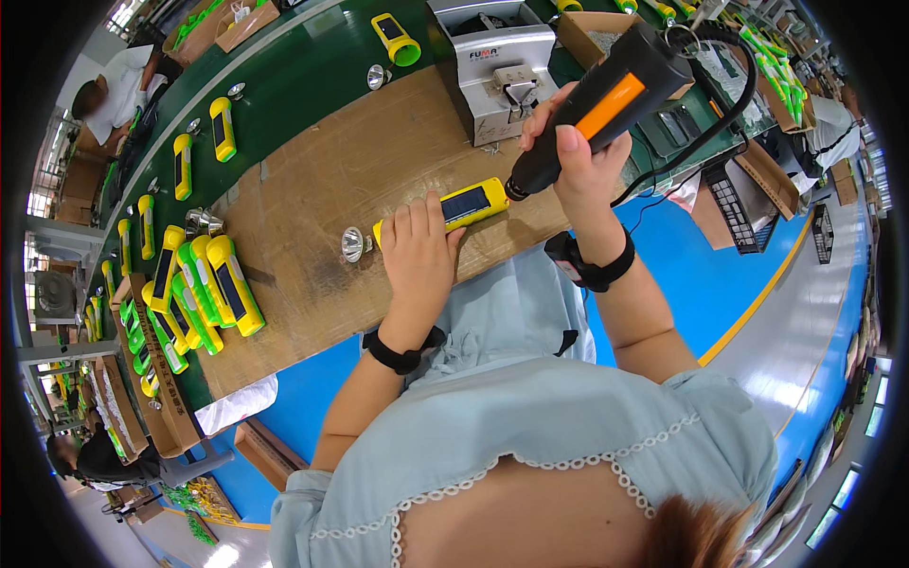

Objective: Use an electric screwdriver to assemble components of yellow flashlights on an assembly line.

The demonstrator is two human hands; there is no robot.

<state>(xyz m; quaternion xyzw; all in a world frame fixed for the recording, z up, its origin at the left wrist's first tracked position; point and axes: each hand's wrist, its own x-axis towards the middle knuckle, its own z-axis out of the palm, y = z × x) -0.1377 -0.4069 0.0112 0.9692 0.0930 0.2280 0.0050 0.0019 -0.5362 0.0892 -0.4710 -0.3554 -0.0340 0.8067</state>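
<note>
A yellow flashlight body (pixel 466 204) with a dark solar panel lies on the brown cardboard sheet (pixel 322 170). My left hand (pixel 418 248) rests over its left end, fingers closed round it and pressing it down. In my right hand (pixel 585 156) is a black electric screwdriver (pixel 606 102) with an orange stripe, held slanting. Its tip meets the right end of the flashlight body; the bit and any screw there are too small to make out. Just left of my left hand sits a silver reflector (pixel 354 244) with a bulb.
Yellow and green flashlight bodies (pixel 227 275) are heaped at the left, with more along the green bench (pixel 275 114). A grey metal screw feeder (pixel 497 80) stands at the back. The screwdriver's black cable (pixel 734 118) loops right. A black crate (pixel 743 213) stands beyond the right edge.
</note>
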